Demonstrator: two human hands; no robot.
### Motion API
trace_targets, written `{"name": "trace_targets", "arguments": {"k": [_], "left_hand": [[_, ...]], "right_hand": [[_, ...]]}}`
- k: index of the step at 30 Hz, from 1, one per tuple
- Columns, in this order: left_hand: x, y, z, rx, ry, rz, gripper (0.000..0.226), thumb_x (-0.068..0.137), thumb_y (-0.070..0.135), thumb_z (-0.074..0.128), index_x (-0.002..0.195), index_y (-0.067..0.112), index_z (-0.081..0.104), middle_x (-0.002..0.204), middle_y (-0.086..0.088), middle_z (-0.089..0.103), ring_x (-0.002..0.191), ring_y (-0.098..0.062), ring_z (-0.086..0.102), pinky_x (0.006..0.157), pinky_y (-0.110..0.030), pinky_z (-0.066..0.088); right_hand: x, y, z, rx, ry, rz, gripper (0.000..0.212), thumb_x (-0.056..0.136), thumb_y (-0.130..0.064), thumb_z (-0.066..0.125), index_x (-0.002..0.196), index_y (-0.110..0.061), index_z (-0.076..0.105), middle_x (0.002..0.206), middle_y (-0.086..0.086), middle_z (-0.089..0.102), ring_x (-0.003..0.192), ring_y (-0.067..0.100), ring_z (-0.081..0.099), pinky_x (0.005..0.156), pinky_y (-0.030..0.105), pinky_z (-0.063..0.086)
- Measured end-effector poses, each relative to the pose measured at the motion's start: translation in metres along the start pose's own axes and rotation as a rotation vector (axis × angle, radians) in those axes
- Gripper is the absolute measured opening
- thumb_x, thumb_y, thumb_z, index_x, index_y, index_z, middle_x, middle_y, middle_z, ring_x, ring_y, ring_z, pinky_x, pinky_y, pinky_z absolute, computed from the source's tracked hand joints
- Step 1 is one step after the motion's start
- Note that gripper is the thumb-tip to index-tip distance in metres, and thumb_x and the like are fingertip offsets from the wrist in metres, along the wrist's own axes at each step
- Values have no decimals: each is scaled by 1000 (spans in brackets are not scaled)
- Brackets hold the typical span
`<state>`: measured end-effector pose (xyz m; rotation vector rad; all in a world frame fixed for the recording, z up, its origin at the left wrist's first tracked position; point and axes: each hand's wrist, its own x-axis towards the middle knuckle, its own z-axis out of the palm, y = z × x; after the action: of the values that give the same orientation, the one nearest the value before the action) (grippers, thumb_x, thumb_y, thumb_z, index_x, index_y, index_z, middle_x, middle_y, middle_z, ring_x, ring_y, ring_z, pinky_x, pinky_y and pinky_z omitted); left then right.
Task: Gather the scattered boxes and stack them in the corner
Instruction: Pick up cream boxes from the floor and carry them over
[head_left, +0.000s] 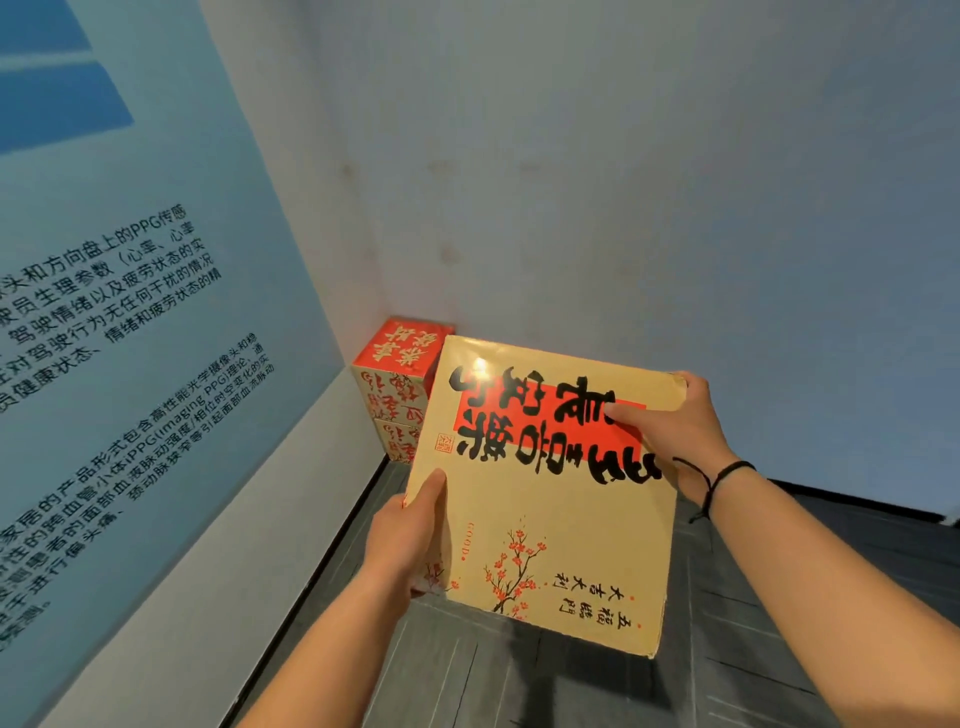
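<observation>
Both hands hold a flat yellow box (545, 499): left hand (410, 530) grips its seven o'clock edge, right hand (675, 431) its two o'clock corner; red boxes (400, 389) stacked at eleven o'clock.

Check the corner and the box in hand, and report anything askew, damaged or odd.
Nothing looks damaged. The stack of red-topped boxes sits squarely in the corner. The tan box, gripped by the left hand and right hand, is tilted in the air with its print facing away from the wearer, simply mid-carry.
</observation>
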<state>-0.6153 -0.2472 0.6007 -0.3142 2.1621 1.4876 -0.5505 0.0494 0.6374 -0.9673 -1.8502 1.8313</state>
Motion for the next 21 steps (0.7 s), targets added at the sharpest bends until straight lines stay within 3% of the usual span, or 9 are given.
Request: {"name": "trace_targets", "arguments": {"k": [5, 10, 14, 17, 18, 21], "left_hand": [[65, 25, 6, -17, 3, -42, 46, 97, 63, 54, 109, 22, 70, 101, -2, 79, 95, -27, 76, 81, -44, 62], [155, 47, 11, -15, -31, -32, 40, 100, 57, 55, 109, 21, 71, 103, 0, 78, 97, -22, 74, 94, -41, 57], [230, 84, 10, 19, -123, -43, 35, 101, 54, 56, 104, 23, 72, 100, 2, 78, 94, -19, 73, 85, -33, 56], [286, 118, 6, 59, -198, -19, 30, 100, 54, 58, 99, 28, 72, 95, 8, 76, 89, -12, 72, 72, -26, 52], [305, 129, 4, 83, -215, -14, 30, 99, 55, 58, 99, 28, 72, 96, 9, 76, 90, -11, 72, 74, -26, 54], [358, 157, -3, 158, -245, -20, 34, 98, 58, 57, 104, 28, 73, 109, 5, 77, 103, -18, 71, 98, -36, 55]], "right_hand": [[79, 9, 36, -27, -13, 44, 90, 67, -18, 96, 138, -25, 40, 120, 5, 61, 110, 26, 65, 91, 52, 60], [162, 23, 80, -41, 6, 84, 85, 63, -17, 97, 133, -18, 49, 119, 12, 69, 102, 29, 72, 78, 47, 64], [213, 18, 113, -25, 59, 161, 83, 75, -12, 91, 141, -17, 42, 119, 13, 65, 97, 27, 71, 57, 31, 55], [261, 12, 132, -29, 73, 188, 63, 78, -6, 87, 132, -9, 54, 112, 17, 70, 86, 26, 72, 55, 30, 55], [278, 11, 141, -33, 79, 187, 59, 79, -5, 86, 130, -7, 57, 111, 19, 72, 83, 27, 73, 54, 30, 57], [323, 9, 167, -23, 90, 221, 61, 77, -9, 88, 130, -7, 58, 112, 21, 72, 78, 26, 77, 48, 28, 57]]}}
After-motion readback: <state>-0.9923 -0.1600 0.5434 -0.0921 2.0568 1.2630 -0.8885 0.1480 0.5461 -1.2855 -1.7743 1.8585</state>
